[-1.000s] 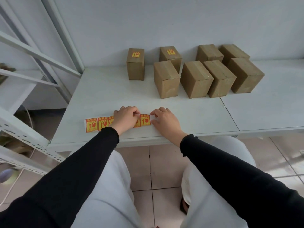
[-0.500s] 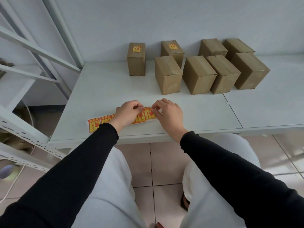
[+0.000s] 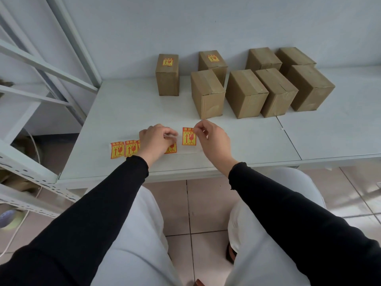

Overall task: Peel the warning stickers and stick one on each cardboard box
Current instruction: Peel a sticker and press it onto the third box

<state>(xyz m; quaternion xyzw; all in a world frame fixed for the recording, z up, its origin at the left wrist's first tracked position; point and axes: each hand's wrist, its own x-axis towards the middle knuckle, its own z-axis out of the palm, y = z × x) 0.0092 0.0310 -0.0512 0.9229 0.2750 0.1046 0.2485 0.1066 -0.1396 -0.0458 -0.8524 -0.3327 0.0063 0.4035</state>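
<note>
My right hand (image 3: 212,139) pinches the top corner of a red and yellow warning sticker (image 3: 188,138), lifted free of its strip. My left hand (image 3: 156,139) lies over the sticker strip (image 3: 123,149) near the table's front edge, fingers curled on the backing paper. Several plain cardboard boxes (image 3: 245,93) stand in a cluster at the back. Two boxes there carry a sticker on top: the far-left box (image 3: 167,77) and the box behind it to the right (image 3: 213,59).
The white table (image 3: 123,112) meets a second table (image 3: 340,137) at a seam on the right. A white metal shelf frame (image 3: 41,87) stands to the left. My knees in white trousers are under the front edge, over a tiled floor.
My right hand has peeled one sticker off the strip and raised it a little. My left hand stayed on the strip. The camera tilted slightly.
</note>
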